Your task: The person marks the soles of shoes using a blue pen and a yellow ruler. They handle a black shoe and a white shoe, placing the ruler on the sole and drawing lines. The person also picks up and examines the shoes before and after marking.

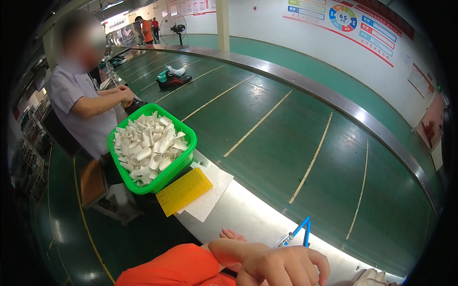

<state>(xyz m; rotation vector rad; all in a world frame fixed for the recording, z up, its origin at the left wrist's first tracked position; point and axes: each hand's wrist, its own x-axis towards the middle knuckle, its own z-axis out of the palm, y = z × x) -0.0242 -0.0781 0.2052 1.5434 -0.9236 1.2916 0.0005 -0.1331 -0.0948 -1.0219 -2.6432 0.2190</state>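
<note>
Along the near metal ledge (253, 209), just beyond my larger-looking hand (286, 264), lies a blue-handled tool (300, 227) with its handles parted. It sits near the dark green belt (267, 152), so I reckon a careless push of my knuckles could knock it across. On the left, the green basket (192, 138) is heaped with curved white pieces (150, 145) and seems to jut past the ledge's near side; a bump from my arm could tip it or send the top pieces sliding, and a tug on the yellow card (186, 190) close beside it might do the same.

As for my grip, the fingers of that larger-looking hand curl downward, knuckles up, and I cannot tell whether they pinch anything or touch the tool. Only the fingers of my other hand (232, 235) show, farther left; its hold is hidden.
</note>
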